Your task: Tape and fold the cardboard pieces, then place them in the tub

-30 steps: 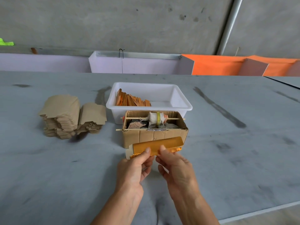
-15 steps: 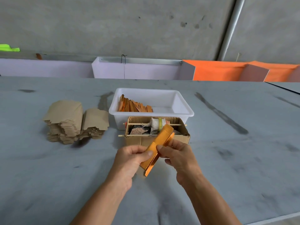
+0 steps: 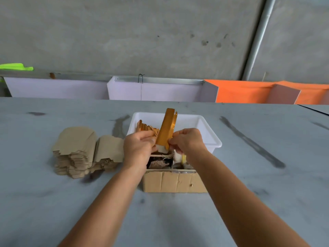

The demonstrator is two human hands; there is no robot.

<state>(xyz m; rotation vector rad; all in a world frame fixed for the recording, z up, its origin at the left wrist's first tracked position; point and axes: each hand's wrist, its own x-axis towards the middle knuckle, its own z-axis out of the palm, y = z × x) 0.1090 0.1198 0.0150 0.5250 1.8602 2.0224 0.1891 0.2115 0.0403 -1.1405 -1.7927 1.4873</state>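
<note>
Both hands meet at centre frame over the cardboard box. The left hand and right hand each pinch the lower end of a folded orange cardboard piece, fingers curled round it from either side. The piece stands near upright, its top reaching above the far rim of the white tub, which sits just behind the box.

Step in hand, as I judge it: fold is made, the piece is over the near part of the tub, ready to drop in. More orange folded pieces already lean in the tub's left half. Taping looks done on this one, though the tape itself is too small to tell.

Next move calls for lowering the piece beside the ones already in, then letting go with both hands. After that, a reach to the stack of flat brown blanks at left centre on the grey table. Something pale and yellow, perhaps a tape roll, shows in the box under the right wrist; unclear.
</note>
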